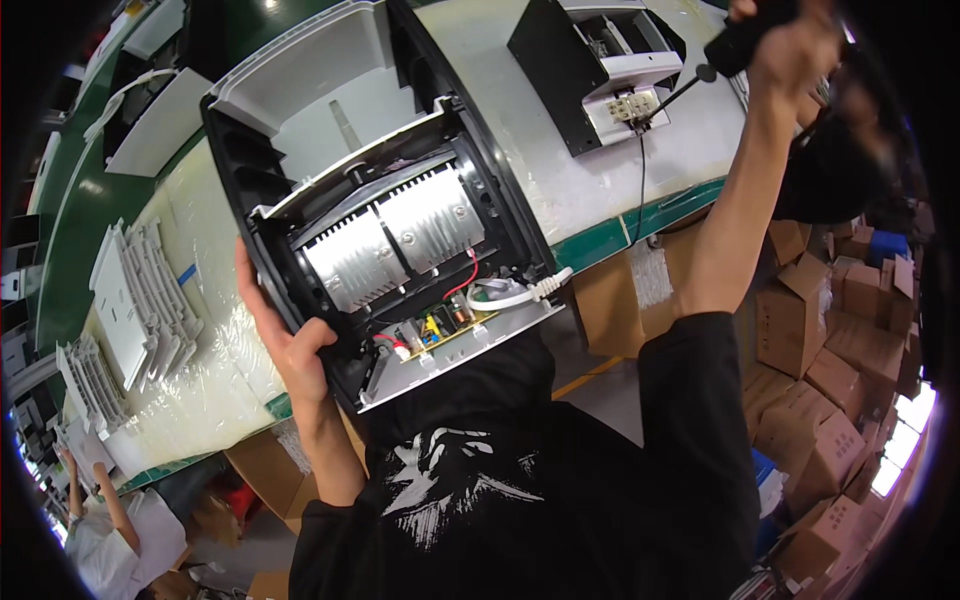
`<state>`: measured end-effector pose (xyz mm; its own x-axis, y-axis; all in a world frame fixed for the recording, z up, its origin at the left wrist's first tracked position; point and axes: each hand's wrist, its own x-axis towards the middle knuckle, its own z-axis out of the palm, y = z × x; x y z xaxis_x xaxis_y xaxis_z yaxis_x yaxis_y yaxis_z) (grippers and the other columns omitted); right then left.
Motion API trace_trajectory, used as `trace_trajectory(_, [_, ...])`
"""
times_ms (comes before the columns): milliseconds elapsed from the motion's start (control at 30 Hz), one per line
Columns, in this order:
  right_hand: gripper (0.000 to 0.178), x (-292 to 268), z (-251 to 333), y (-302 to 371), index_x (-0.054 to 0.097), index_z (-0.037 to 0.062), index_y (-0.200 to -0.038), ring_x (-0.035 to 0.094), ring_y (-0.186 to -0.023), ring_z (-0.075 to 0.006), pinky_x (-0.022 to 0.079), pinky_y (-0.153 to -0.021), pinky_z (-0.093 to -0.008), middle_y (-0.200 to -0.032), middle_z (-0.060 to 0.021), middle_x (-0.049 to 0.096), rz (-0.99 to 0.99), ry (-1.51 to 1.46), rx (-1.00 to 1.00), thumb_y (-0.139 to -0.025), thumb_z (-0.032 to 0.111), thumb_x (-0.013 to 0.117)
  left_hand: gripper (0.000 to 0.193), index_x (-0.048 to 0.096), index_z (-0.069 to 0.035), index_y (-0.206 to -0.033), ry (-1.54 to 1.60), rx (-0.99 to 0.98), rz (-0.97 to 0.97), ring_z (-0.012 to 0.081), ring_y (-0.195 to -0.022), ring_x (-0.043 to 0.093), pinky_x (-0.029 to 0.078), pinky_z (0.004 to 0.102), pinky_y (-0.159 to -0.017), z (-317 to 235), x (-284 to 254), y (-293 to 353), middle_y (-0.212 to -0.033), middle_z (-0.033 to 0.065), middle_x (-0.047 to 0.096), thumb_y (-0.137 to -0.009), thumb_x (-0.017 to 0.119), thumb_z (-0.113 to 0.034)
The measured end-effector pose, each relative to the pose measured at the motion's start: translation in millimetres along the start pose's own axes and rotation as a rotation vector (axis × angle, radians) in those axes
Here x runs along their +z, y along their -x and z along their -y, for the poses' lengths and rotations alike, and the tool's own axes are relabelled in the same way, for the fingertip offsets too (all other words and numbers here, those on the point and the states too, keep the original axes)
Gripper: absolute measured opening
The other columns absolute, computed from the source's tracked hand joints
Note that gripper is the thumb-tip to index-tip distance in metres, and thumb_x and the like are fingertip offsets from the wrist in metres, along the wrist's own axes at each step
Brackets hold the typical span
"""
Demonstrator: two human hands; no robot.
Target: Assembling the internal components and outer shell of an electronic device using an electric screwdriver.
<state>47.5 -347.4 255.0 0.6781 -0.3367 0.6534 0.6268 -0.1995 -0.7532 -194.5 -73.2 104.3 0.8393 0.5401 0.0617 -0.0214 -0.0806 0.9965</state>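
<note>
In front of me, tilted, is a black and white appliance housing (505, 200) with its inside showing. Two ribbed silver metal plates (435, 215) sit across it. A small circuit board (435, 328) with red wires and a coiled white cable (505, 297) lie at its near end. My left hand (295, 345) grips the housing's left edge, thumb on top and fingers along the outer side. Raised at the upper right, my right hand (795, 60) is closed round a black power screwdriver (738, 42). Its long thin bit reaches the front of a screw feeder (630, 110).
White slotted panels (135, 300) are stacked on the film-covered bench at left. A green edge strip (600, 243) borders the bench. Cardboard boxes (835, 350) pile up at right. A person in black (835, 165) is close at right; another in white (120, 545) is at lower left.
</note>
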Motion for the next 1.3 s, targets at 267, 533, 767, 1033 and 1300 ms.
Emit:
trace_trajectory(267, [0.044, 2, -36, -6, 0.055, 0.0056, -0.093, 0.049, -0.044, -0.0104, 0.039, -0.04, -0.0239, -0.061, -0.0004, 0.05, 0.161, 0.202, -0.066, -0.095, 0.05, 0.053, 0.102, 0.024, -0.005, -0.15, 0.165, -0.071, 0.091, 0.0199, -0.109, 0.049, 0.042, 0.0208, -0.087, 1, 1, 1, -0.134, 0.01, 0.044, -0.051, 0.047, 0.002])
trace_trajectory(533, [0.053, -36, 51, -17, 0.053, 0.0029, -0.09, 0.05, -0.065, -0.0193, 0.042, -0.062, -0.0315, -0.077, -0.0096, 0.053, 0.6, -0.355, 0.074, -0.089, 0.055, 0.043, 0.098, 0.027, -0.004, -0.15, 0.14, -0.049, 0.099, 0.0164, -0.107, 0.052, 0.046, 0.0193, -0.073, -13, -10, -6, -0.135, 0.0115, 0.046, -0.054, 0.043, 0.008])
trace_trajectory(767, [0.062, -12, 37, -70, 0.053, 0.0015, -0.101, 0.048, -0.078, -0.0196, 0.038, -0.072, -0.034, -0.088, -0.0074, 0.051, 1.086, -0.744, -0.044, -0.077, 0.058, 0.049, 0.099, 0.022, -0.001, -0.15, 0.19, -0.058, 0.044, 0.0217, -0.12, 0.049, 0.034, 0.0279, -0.103, -23, 2, -2, -0.135, 0.0131, 0.046, -0.054, 0.042, 0.005])
trace_trajectory(1033, [0.07, 33, 13, -40, 0.052, 0.0009, -0.102, 0.051, -0.074, -0.0198, 0.04, -0.069, -0.0334, -0.085, -0.0087, 0.052, 1.036, -0.82, 0.049, -0.078, 0.067, 0.044, 0.097, 0.024, -0.001, -0.149, 0.17, -0.07, 0.06, 0.0241, -0.12, 0.046, 0.036, 0.0303, -0.102, -10, -1, -2, -0.143, 0.0138, 0.036, -0.053, 0.042, 0.004])
trace_trajectory(1300, [0.079, 42, 1, -15, 0.052, 0.0003, -0.103, 0.053, -0.07, -0.0201, 0.042, -0.066, -0.0327, -0.082, -0.01, 0.053, 0.925, -0.854, 0.105, -0.079, 0.075, 0.039, 0.098, 0.024, 0.001, -0.147, 0.117, -0.037, 0.084, 0.0281, -0.129, 0.038, 0.028, 0.036, -0.11, -1, -10, -1, -0.146, 0.016, 0.031, -0.052, 0.044, 0.001])
